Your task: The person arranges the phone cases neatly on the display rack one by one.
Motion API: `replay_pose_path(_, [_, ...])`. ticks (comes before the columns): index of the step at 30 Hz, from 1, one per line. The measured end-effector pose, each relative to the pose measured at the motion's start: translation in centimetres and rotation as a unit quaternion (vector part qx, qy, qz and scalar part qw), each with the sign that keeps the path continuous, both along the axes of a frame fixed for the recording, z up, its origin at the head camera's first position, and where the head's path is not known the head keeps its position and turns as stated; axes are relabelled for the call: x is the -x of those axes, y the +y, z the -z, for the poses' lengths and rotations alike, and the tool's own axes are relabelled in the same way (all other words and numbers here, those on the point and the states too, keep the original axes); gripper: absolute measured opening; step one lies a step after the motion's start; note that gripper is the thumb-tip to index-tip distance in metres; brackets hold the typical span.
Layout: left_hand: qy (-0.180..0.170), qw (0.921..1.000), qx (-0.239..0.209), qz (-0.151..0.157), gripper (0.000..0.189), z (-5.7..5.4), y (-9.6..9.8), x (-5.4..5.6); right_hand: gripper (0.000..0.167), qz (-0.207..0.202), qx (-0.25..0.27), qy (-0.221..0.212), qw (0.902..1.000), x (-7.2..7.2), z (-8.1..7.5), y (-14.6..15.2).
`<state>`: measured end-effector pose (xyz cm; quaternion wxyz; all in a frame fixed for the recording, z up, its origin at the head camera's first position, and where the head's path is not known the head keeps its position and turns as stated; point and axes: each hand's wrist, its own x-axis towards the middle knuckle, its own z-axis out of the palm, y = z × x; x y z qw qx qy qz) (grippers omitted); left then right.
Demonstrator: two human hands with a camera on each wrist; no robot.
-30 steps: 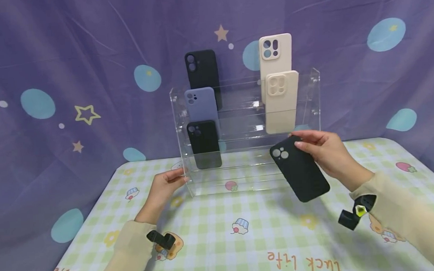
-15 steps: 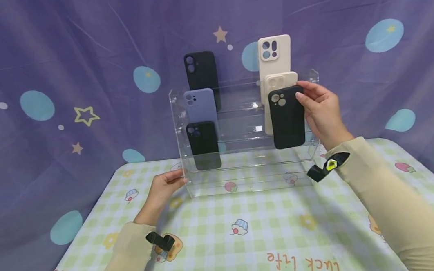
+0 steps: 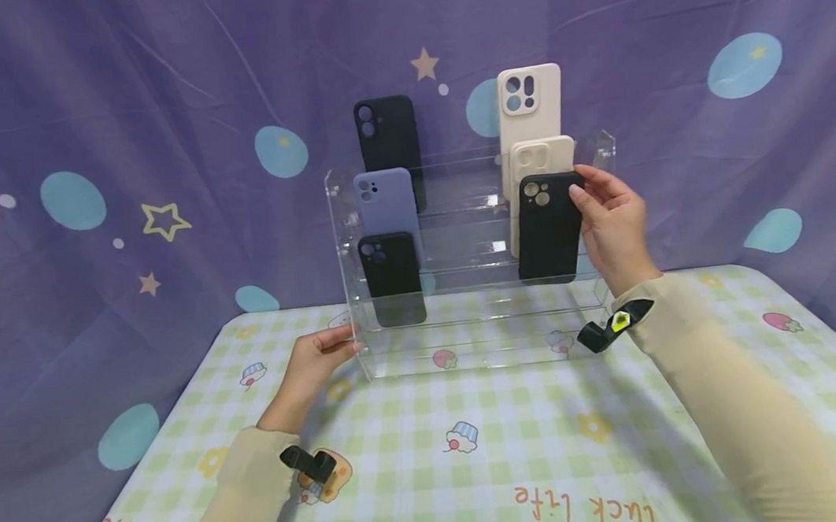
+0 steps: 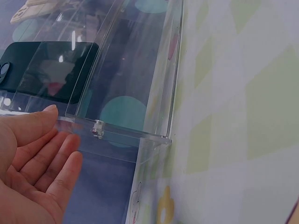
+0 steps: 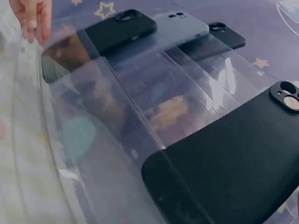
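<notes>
My right hand (image 3: 613, 223) pinches a black phone case (image 3: 550, 230) by its upper right edge, thumb in front. The case stands nearly upright at the right of a clear acrylic display stand (image 3: 473, 305), before a cream phone case (image 3: 536, 156). In the right wrist view, a clear lip's edge crosses the lower end of the black phone case (image 5: 224, 163). My left hand (image 3: 317, 365) grips the stand's left side panel. In the left wrist view, the thumb of that hand (image 4: 32, 163) lies at the panel's edge, the other fingers beyond it.
On the stand's left, a black case (image 3: 393, 274), a lavender case (image 3: 388, 203) and another black case (image 3: 388, 132) stand in stepped tiers. A taller cream case (image 3: 545, 120) is at the back right. The checked tablecloth (image 3: 400, 467) lies below; a purple curtain (image 3: 190, 107) hangs behind.
My right hand has raised the black case from before the stand, straightened it and brought it in front of the cream case, then lowered it slightly. My left hand has stayed put.
</notes>
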<state>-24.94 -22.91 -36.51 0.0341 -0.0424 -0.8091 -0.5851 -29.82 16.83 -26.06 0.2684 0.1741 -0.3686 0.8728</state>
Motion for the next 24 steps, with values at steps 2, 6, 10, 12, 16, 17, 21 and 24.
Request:
replay_pose_path(2, [0.000,1.0000,0.003,0.002,0.040,-0.1,0.0,0.0,0.031,-0.004,0.011,-0.002,0.9999,-0.2,0.5,-0.3])
replay_pose_path(6, [-0.003,1.0000,0.003,-0.001,0.040,-0.3,0.0,-0.1,0.030,0.003,-0.002,-0.008,1.0000,-0.6,1.3,-0.8])
replay_pose_path(10, [-0.009,0.9999,0.004,-0.004,0.040,-0.3,0.0,-0.1,0.030,0.008,-0.017,-0.015,0.9997,-1.0,2.0,-1.0])
replay_pose_path(12, [-0.010,0.9999,0.005,-0.004,0.040,-0.3,0.0,-0.1,0.030,0.009,-0.020,-0.020,0.9996,-1.1,2.4,-1.0])
replay_pose_path(16, [-0.008,1.0000,0.004,-0.004,0.040,-0.1,0.0,0.0,0.031,0.000,-0.022,-0.027,0.9994,-1.2,3.0,-0.8])
replay_pose_path(17, [-0.007,1.0000,0.004,-0.003,0.040,0.0,0.0,0.0,0.031,-0.002,-0.023,-0.029,0.9993,-1.2,3.1,-0.8])
replay_pose_path(21, [-0.007,1.0000,0.005,-0.004,0.040,0.0,0.0,0.1,0.030,-0.009,-0.041,-0.042,0.9982,-1.2,3.5,-0.5])
replay_pose_path(24, [-0.008,1.0000,0.003,-0.003,0.039,0.0,0.0,0.0,0.030,-0.018,-0.064,-0.052,0.9965,-1.1,3.7,-0.1])
